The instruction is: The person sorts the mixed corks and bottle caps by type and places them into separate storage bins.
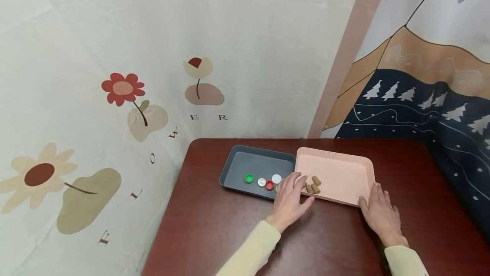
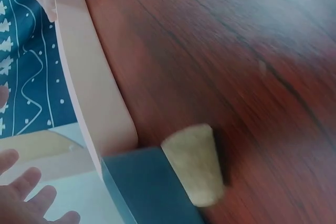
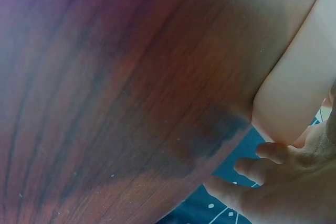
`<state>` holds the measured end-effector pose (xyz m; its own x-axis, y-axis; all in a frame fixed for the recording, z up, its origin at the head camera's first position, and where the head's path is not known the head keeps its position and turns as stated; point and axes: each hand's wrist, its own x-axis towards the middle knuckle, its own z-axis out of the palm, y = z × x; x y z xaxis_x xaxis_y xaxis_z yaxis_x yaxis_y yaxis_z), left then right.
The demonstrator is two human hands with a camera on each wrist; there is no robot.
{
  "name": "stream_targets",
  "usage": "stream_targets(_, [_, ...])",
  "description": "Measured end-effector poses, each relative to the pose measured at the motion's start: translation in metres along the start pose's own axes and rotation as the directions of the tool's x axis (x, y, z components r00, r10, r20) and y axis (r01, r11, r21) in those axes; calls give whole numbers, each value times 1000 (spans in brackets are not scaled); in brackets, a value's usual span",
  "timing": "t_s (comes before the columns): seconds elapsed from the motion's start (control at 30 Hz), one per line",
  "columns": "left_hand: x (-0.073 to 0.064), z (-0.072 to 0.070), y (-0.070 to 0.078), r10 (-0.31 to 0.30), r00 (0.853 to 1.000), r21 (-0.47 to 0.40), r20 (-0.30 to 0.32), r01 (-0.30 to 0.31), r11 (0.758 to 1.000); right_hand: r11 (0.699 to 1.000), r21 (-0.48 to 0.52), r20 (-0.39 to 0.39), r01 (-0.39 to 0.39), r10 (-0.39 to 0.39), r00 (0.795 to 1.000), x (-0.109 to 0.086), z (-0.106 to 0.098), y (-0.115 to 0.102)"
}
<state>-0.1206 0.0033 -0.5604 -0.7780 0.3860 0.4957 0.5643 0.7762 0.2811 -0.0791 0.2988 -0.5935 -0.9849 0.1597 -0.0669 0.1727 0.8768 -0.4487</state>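
My left hand [image 1: 289,199] hovers with spread fingers over the place where the dark grey tray [image 1: 233,163] meets the pink tray [image 1: 344,174]. In the left wrist view its fingers [image 2: 31,192] are apart, with nothing between them. A cork [image 2: 194,166] shows beside the grey tray's outer wall, hidden from the head view. Several corks [image 1: 315,187] lie in the pink tray's near left part. My right hand [image 1: 380,214] rests at that tray's near right corner, thumb by the front rim and fingers along the side.
In the grey tray are a green bottle cap [image 1: 249,178], a red cap [image 1: 269,185] and white caps [image 1: 276,178]; my left hand partly covers another green one. The dark red wooden table [image 1: 214,233] ends at a printed curtain [image 1: 260,55] behind.
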Motion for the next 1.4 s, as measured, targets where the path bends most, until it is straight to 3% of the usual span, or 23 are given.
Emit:
stream_targets(0.33, [-27, -24, -31, -81, 996, 15, 35, 80, 997, 1000, -1, 7, -2, 2, 1000, 1, 0, -1])
stream_targets(0.6, [-51, -43, -61, -114, 993, -2, 12, 114, 993, 1000, -9, -8, -14, 14, 1000, 3, 0, -1])
stream_targets(0.93, [-78, -57, -78, -197, 980, -39, 20, 198, 979, 999, 18, 22, -37, 37, 999, 1, -5, -1])
stream_targets(1.17, [-88, -61, -81, -240, 971, -59, -23, 238, 969, 1000, 9, -106, 14, -13, 994, -8, 0, -11])
stream_targets(1.4, [-93, -63, -82, -272, 961, -66, -57, 268, 961, 990, 2, -256, 138, -133, 958, -19, 6, -43])
